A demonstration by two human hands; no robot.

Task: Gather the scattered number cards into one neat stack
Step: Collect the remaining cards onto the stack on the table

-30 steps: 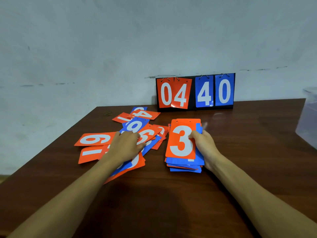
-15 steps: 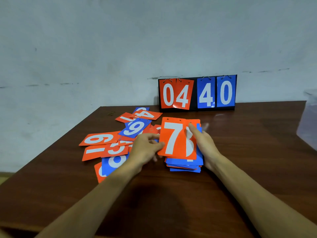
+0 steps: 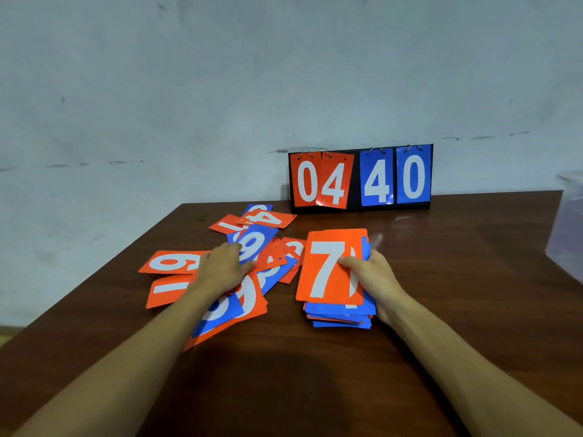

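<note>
Several loose cards (image 3: 172,262) at nine o'clock of the stack (image 3: 328,272) await gathering: the left hand (image 3: 220,269) rests loose-fingered on them and likely must pinch one next, while the right hand (image 3: 375,279) grips the stack.

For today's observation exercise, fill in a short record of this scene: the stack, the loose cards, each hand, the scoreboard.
stack: blue and orange cards, orange 7 card on top
loose cards: overlapping, left of the stack
right hand: grips the stack's right side, thumb on the 7
left hand: rests on the loose cards
scoreboard: reads 04 40, upright at the far edge of the table
</note>
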